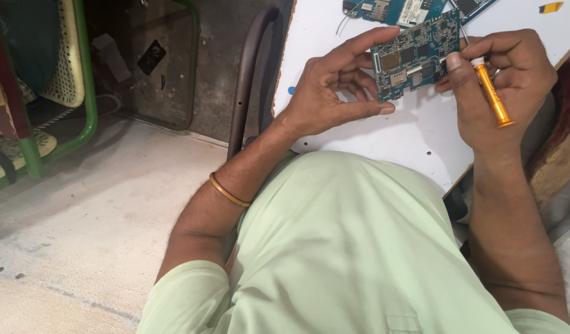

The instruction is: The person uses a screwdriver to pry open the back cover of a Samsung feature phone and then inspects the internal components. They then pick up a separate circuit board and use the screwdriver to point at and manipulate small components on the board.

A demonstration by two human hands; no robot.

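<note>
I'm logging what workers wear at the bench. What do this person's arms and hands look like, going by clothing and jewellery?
Both forearms are bare below short, pale green sleeves. The left wrist carries a thin gold-coloured bangle. The left hand wears no glove or ring that shows. The right hand is also ungloved; something metallic, perhaps a ring, glints on one finger.

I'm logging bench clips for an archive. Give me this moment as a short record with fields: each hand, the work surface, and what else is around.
left hand: pinches a blue circuit board by its edges, thumb below and fingers above
right hand: grips an orange-handled screwdriver, tip toward the board's right edge
surface: white table
also on table: more blue boards at the top edge, a small yellow piece
wrist: orange bangle on the left arm
floor side: green-framed chair
</note>
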